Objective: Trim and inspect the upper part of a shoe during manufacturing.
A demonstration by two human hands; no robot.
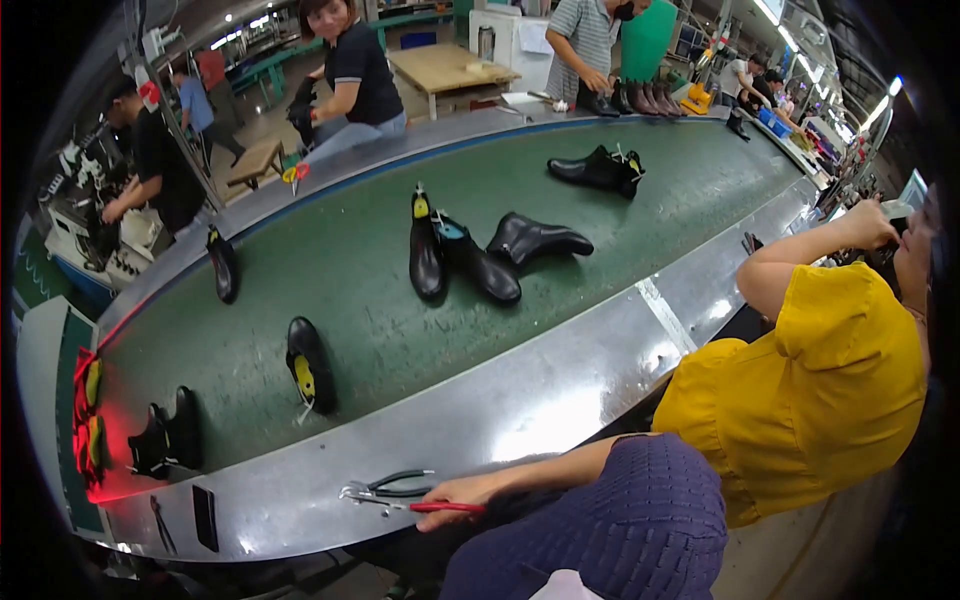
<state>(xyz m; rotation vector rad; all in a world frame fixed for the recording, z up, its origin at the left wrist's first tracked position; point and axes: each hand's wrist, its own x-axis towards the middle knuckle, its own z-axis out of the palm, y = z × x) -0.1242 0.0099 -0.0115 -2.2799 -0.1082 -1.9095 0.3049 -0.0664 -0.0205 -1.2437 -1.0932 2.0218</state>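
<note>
My right hand (452,492) reaches left from a purple knitted sleeve (610,520) and rests on the steel rim (560,390) of a conveyor. Its fingers are closed on the red handle of a pair of pliers (440,507). A black-handled pair of pliers (392,484) lies against it on the rim. The nearest shoe (310,365) is black with a yellow insole and lies on the green belt (350,310) beyond the tools. My left hand is out of sight.
More black shoes lie on the belt: three together (470,258), a pair (600,170), one at the far rim (222,265), and boots (165,435) at the left end. A person in yellow (810,390) sits close on my right. Other workers stand across the belt.
</note>
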